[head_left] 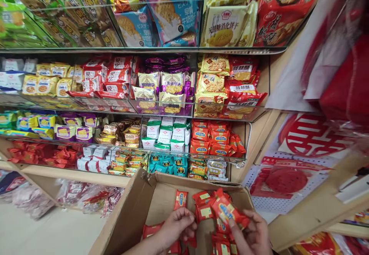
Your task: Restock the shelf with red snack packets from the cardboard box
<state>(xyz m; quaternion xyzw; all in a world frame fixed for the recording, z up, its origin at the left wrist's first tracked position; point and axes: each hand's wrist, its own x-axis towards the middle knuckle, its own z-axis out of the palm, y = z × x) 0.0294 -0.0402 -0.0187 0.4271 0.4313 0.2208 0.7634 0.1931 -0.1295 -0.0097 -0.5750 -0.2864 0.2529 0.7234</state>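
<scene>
An open cardboard box (pixel 121 212) stands in front of me at the bottom, with several small red wrapped snack packets (pixel 204 212) lying loose in it. Held over the box's right side, a red snack packet (pixel 225 209) is gripped between the thumb and fingers of my right hand (pixel 255 234); other red packets lie close beneath it. My left hand (pixel 179 226) is over the middle of the box, its fingers curled in and closed. Red wrappers lie around and below those fingers, and whether they hold one is hidden.
Shelves with clear plastic fronts (pixel 164 109) rise behind the box, filled with wrapped biscuits and cakes. Similar red packets (pixel 217 138) fill a lower-right compartment. Red decorations (pixel 314 136) hang at the right on a pegboard. Plastic bags (pixel 86 197) sit under the shelves at left.
</scene>
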